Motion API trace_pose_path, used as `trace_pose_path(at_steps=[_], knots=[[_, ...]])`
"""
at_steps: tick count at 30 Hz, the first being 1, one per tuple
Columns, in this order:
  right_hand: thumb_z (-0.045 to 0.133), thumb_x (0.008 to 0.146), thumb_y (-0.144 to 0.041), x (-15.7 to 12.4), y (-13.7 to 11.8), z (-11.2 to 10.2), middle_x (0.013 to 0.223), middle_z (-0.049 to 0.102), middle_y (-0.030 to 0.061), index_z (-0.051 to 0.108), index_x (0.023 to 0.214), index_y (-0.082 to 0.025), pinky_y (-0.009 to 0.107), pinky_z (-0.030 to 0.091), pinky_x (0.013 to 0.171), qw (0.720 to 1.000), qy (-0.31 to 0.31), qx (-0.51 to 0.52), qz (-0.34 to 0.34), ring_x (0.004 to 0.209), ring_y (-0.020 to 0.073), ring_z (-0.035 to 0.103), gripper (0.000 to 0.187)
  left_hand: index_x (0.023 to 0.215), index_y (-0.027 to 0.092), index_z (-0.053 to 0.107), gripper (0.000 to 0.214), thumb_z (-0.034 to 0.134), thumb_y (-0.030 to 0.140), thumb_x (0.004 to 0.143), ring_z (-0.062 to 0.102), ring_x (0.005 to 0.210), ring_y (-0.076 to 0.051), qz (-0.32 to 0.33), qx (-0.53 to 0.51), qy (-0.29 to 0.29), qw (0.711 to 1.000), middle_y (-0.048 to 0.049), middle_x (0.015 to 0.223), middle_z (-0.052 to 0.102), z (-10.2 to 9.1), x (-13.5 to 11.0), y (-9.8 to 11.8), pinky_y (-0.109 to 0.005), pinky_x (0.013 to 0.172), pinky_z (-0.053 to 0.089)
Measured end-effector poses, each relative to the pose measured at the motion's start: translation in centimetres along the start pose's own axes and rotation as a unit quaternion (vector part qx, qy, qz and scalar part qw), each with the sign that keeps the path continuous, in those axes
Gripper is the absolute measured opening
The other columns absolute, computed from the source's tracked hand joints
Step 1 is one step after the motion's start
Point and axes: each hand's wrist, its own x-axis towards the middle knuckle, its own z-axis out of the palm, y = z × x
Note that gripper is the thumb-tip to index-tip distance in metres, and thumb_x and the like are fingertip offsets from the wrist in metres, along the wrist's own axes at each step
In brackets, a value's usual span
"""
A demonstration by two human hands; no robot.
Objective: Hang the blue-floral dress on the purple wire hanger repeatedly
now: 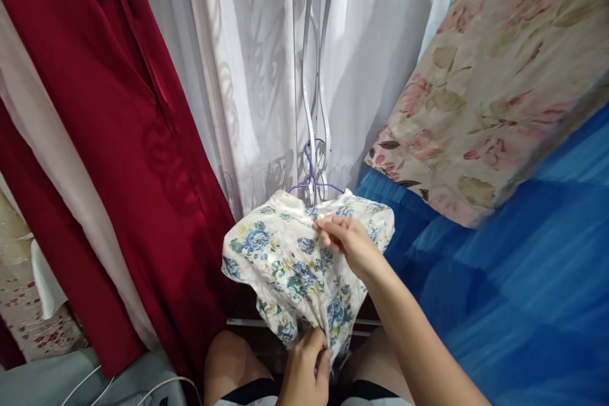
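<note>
A white blouse with blue and green flowers (285,266) hangs from a purple wire hanger (311,174), right in front of me. The hanger's hook is over a curly white metal stand (320,101). My right hand (345,238) pinches the fabric just below the neckline. Lower down, my left hand (309,365) is closed on the front of the blouse, with thumb and fingers gripping the cloth near its lower part. The hem is partly hidden behind that hand.
On the left hang long dark red garments (157,139). White curtains (257,76) cover the back. A pink floral cloth (485,108) and blue tulle (499,279) fill the right. White cables (166,382) lie at the lower left, and my knees (233,358) flank the blouse.
</note>
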Motion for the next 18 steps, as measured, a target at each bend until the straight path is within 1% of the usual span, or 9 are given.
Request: trace_pose_path(at_steps=[3, 5, 7, 10, 11, 13, 14, 16, 18], knots=[[0.067, 0.08, -0.035, 1.7, -1.6, 0.8, 0.049, 0.054, -0.0019, 0.062, 0.062, -0.014, 0.024, 0.015, 0.042, 0.999, 0.009, 0.013, -0.042, 0.039, 0.0042, 0.029, 0.028, 0.09, 0.023, 0.059, 0.015, 0.044, 0.022, 0.092, 0.062, 0.089, -0.026, 0.017, -0.005, -0.025, 1.0, -0.009, 0.092, 0.066, -1.4, 0.3, -0.6, -0.033, 0.077, 0.045], [0.067, 0.08, -0.036, 1.2, -1.1, 1.2, 0.048, 0.054, -0.003, 0.063, 0.068, -0.014, 0.023, 0.015, 0.041, 0.998, 0.034, 0.006, -0.049, 0.039, 0.0048, 0.028, 0.025, 0.094, 0.023, 0.063, 0.017, 0.046, 0.027, 0.094, 0.062, 0.089, -0.024, 0.026, -0.028, -0.025, 0.999, -0.0075, 0.091, 0.066, -3.0, 1.0, -0.8, -0.032, 0.078, 0.046], [0.067, 0.08, -0.038, 0.1, 0.1, 1.5, 0.044, 0.052, -0.0045, 0.063, 0.075, -0.015, 0.023, 0.017, 0.041, 0.997, 0.063, -0.019, -0.043, 0.038, 0.006, 0.03, 0.024, 0.104, 0.024, 0.065, 0.021, 0.048, 0.032, 0.094, 0.062, 0.085, -0.023, 0.033, -0.055, 0.005, 0.998, -0.0056, 0.089, 0.066, -5.2, 2.4, -0.2, -0.031, 0.078, 0.048], [0.065, 0.082, -0.041, -1.4, 1.3, 1.9, 0.042, 0.049, -0.0054, 0.061, 0.077, -0.016, 0.023, 0.021, 0.042, 0.993, 0.088, -0.055, -0.052, 0.038, 0.0073, 0.033, 0.025, 0.129, 0.026, 0.058, 0.034, 0.046, 0.034, 0.097, 0.063, 0.083, -0.02, 0.081, -0.076, 0.099, 0.989, -0.0042, 0.089, 0.066, -9.5, 5.9, 2.8, -0.031, 0.082, 0.049], [0.064, 0.083, -0.041, -1.8, 1.4, 2.1, 0.041, 0.048, -0.0057, 0.06, 0.076, -0.017, 0.023, 0.021, 0.042, 0.992, 0.09, -0.062, -0.061, 0.038, 0.0075, 0.033, 0.026, 0.134, 0.025, 0.054, 0.038, 0.044, 0.032, 0.099, 0.062, 0.082, -0.019, 0.12, -0.074, 0.132, 0.981, -0.0042, 0.089, 0.066, -11.0, 7.3, 4.3, -0.031, 0.083, 0.048], [0.062, 0.085, -0.043, -2.1, 1.2, 2.6, 0.042, 0.047, -0.0062, 0.057, 0.074, -0.018, 0.023, 0.022, 0.043, 0.991, 0.083, -0.068, -0.08, 0.038, 0.0075, 0.033, 0.028, 0.14, 0.025, 0.048, 0.041, 0.044, 0.029, 0.099, 0.061, 0.082, -0.017, 0.192, -0.039, 0.167, 0.966, -0.0039, 0.089, 0.065, -13.7, 9.9, 7.6, -0.031, 0.083, 0.048], [0.063, 0.086, -0.044, -2.2, 1.0, 2.8, 0.042, 0.046, -0.0064, 0.056, 0.073, -0.018, 0.023, 0.022, 0.043, 0.991, 0.076, -0.071, -0.087, 0.039, 0.0076, 0.033, 0.029, 0.136, 0.025, 0.052, 0.038, 0.045, 0.028, 0.099, 0.061, 0.083, -0.017, 0.214, -0.011, 0.17, 0.962, -0.0039, 0.091, 0.064, -14.8, 11.2, 9.1, -0.03, 0.081, 0.047], [0.063, 0.086, -0.045, -2.0, 1.2, 3.2, 0.043, 0.044, -0.0073, 0.053, 0.072, -0.019, 0.023, 0.022, 0.043, 0.991, 0.067, -0.07, -0.097, 0.04, 0.0075, 0.032, 0.031, 0.114, 0.023, 0.063, 0.024, 0.044, 0.026, 0.099, 0.06, 0.088, -0.018, 0.257, 0.046, 0.158, 0.952, -0.0048, 0.095, 0.063, -16.2, 13.1, 11.5, -0.03, 0.081, 0.046], [0.063, 0.086, -0.046, -1.5, 2.0, 3.3, 0.045, 0.039, -0.0088, 0.05, 0.071, -0.02, 0.023, 0.019, 0.044, 0.989, 0.074, -0.06, -0.109, 0.042, 0.0069, 0.028, 0.033, 0.1, 0.02, 0.064, 0.021, 0.042, 0.023, 0.099, 0.058, 0.09, -0.018, 0.283, 0.092, 0.149, 0.943, -0.0058, 0.096, 0.062, -16.5, 14.2, 12.6, -0.03, 0.081, 0.045]])
